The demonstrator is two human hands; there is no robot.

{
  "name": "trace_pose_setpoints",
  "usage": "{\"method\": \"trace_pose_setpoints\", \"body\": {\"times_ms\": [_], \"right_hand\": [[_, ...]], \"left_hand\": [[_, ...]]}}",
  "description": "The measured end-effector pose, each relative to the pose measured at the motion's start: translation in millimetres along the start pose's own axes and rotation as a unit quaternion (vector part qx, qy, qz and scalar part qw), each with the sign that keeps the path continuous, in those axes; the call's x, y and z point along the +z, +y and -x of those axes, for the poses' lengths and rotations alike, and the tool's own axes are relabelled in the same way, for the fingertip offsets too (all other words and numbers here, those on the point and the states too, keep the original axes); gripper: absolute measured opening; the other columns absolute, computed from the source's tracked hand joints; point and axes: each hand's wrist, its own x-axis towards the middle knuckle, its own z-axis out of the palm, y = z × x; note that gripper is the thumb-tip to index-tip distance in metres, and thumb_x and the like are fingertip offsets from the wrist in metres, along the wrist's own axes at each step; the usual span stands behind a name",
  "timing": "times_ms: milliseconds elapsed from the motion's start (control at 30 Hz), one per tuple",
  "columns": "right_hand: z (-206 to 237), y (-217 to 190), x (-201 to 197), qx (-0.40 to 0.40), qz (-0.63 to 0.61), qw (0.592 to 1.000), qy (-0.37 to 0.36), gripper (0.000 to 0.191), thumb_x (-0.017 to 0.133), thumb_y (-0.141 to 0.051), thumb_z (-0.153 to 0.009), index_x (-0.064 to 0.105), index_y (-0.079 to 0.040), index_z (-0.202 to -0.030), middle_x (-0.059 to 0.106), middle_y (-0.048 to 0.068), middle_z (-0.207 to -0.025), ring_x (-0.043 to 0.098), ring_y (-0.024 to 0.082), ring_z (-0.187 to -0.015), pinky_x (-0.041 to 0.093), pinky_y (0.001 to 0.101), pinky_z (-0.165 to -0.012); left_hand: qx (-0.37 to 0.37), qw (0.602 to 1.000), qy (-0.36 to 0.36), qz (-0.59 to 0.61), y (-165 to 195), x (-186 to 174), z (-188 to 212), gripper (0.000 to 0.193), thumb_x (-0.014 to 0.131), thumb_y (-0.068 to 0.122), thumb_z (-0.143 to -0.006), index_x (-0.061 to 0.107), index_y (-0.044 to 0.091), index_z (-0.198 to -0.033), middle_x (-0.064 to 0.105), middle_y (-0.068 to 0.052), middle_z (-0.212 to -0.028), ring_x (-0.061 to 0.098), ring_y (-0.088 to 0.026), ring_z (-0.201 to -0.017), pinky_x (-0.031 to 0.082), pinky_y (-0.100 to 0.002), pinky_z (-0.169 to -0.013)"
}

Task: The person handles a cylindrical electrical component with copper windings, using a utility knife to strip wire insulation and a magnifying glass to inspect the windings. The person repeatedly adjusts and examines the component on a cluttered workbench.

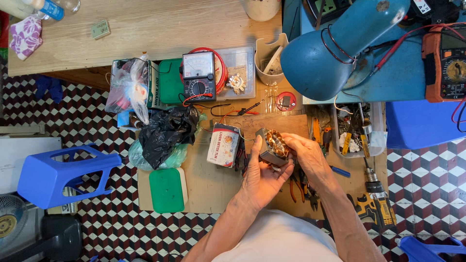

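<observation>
My left hand cradles a small grey motor stator with copper windings from below, thumb along its left side. My right hand grips the same part from the right, fingers over its top edge. Both hands hold it above a brown work board. A small white and red box stands just left of the part. Pliers with red handles lie under my hands, partly hidden.
A black analog multimeter and green lids lie on the board. A black plastic bag sits left. A blue desk lamp, a tool tray, an orange meter, a yellow drill and a blue stool surround.
</observation>
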Motion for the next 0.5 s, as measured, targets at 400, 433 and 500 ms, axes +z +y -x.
{"method": "trace_pose_setpoints", "body": {"times_ms": [400, 433, 500], "right_hand": [[-3.5, 7.8, 0.5, -0.019, 0.005, 1.0, 0.013, 0.035, 0.065, -0.023, -0.096, 0.074, 0.0, -0.12, 0.073, 0.001, -0.094, 0.059, 0.006, -0.078, 0.049, 0.0215, -0.069], [-2.9, 9.0, 0.5, -0.024, 0.011, 1.0, 0.017, 0.034, 0.065, -0.023, -0.096, 0.074, 0.001, -0.12, 0.073, 0.001, -0.094, 0.059, 0.006, -0.078, 0.05, 0.0217, -0.069], [-2.7, 10.7, -1.1, -0.039, 0.021, 0.999, 0.021, 0.034, 0.065, -0.023, -0.097, 0.074, 0.001, -0.119, 0.073, 0.001, -0.094, 0.061, 0.006, -0.079, 0.051, 0.0215, -0.07]], "left_hand": [[-0.003, 1.0, -0.017, -0.014, 0.3, -5.3, -1.0, 0.074, 0.075, 0.067, -0.078, 0.067, 0.008, -0.122, 0.072, -0.01, -0.104, 0.07, -0.021, -0.094, 0.057, -0.034, -0.087], [-0.003, 1.0, -0.019, -0.014, 0.1, -5.8, -1.1, 0.073, 0.075, 0.067, -0.079, 0.067, 0.008, -0.122, 0.072, -0.01, -0.104, 0.07, -0.021, -0.094, 0.057, -0.034, -0.087], [-0.002, 1.0, -0.022, -0.015, -1.0, -5.8, -3.0, 0.072, 0.075, 0.066, -0.079, 0.066, 0.009, -0.122, 0.072, -0.01, -0.103, 0.07, -0.021, -0.094, 0.058, -0.034, -0.087]]}}
